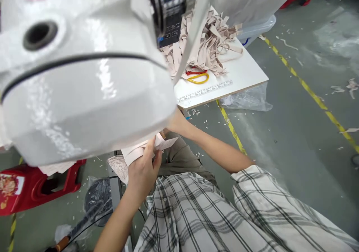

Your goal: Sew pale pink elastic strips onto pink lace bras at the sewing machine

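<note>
The big white head of a sewing machine (92,110) fills the upper left of the view. Below its lower edge, my left hand (143,168) grips a pale pink fabric piece (133,155), with the thumb and fingers on a folded, strip-like part. A lace-patterned edge (119,166) hangs to the left of the fabric. My right hand (176,122) reaches in under the machine head from the right. Only its back and wrist show; the fingers are hidden behind the machine, so what they touch cannot be made out.
On a white side table (249,70) lie a heap of pale pink strips (209,44), yellow-and-red-handled scissors (199,78) and a ruler (207,90). A red stool (53,192) stands at lower left, near a dark plastic-wrapped bundle (98,196). Scraps litter the floor.
</note>
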### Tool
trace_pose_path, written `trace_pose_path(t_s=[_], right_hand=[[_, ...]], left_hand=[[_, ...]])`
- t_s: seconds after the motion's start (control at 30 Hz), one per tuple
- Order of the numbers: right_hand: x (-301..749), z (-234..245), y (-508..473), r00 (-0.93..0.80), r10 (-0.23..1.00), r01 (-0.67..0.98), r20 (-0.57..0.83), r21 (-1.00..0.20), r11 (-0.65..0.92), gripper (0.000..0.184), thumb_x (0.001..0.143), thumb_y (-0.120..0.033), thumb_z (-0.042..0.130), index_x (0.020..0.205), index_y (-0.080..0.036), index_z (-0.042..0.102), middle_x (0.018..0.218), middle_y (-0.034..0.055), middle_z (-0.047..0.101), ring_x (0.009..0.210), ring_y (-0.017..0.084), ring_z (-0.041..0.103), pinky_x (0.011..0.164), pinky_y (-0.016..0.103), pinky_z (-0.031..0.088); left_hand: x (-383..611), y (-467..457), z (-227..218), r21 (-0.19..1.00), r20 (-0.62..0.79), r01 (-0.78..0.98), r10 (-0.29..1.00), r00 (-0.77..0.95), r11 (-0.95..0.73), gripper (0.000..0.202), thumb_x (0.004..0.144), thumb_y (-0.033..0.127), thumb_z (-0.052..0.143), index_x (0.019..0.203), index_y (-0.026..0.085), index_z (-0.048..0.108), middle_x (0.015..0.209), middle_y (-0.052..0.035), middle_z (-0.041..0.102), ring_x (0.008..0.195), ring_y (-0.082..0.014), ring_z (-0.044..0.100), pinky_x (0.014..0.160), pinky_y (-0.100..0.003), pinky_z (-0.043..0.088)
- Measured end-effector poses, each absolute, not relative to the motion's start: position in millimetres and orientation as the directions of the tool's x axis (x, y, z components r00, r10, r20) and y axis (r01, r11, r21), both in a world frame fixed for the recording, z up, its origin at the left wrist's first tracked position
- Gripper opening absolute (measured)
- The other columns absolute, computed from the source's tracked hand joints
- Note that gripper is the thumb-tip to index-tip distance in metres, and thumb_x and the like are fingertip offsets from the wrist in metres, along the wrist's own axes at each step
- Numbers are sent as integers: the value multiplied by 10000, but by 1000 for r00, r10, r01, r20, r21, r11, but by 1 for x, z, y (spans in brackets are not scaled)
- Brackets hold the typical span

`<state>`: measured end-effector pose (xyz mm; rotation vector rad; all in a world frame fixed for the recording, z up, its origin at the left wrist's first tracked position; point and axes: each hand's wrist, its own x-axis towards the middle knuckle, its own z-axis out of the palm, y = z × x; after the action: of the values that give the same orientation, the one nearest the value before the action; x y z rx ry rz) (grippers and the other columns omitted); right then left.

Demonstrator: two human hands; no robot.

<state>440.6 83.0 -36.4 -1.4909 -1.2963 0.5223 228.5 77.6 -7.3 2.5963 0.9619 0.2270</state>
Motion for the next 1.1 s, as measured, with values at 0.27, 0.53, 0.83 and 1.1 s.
trace_pose_path(t_s=[0.27,0.53,0.83,1.1], right_hand=[[433,-48,67,568,770,210,290,-956,204,299,940,-472,549,1052,-202,613,1117,73,597,910,152,584,803,278,507],[424,-59,38,553,826,9,112,-992,128,200,941,-382,564,1001,-195,600,914,23,618,765,136,555,720,277,469],[413,-66,19,507,861,-64,39,-995,83,177,946,-379,554,952,-209,605,839,1,599,687,124,514,661,274,442],[408,-71,13,530,847,-103,50,-987,122,170,917,-363,585,898,-195,606,830,4,607,730,127,537,668,260,449]], left_hand=[[217,75,-1,388,4,616,670,743,-686,620,938,398,587,1509,223,419,1071,-127,749,859,-256,716,644,-262,499],[221,68,-2,247,89,662,697,711,-707,724,956,443,542,1549,109,295,1475,-220,512,1266,-341,597,848,-375,587],[225,63,-8,228,139,639,675,725,-734,754,953,446,548,1566,125,250,1497,-202,495,1349,-325,528,1031,-433,525],[228,60,-10,236,146,634,672,726,-736,736,952,438,554,1568,158,264,1531,-182,458,1338,-309,542,995,-395,549]])
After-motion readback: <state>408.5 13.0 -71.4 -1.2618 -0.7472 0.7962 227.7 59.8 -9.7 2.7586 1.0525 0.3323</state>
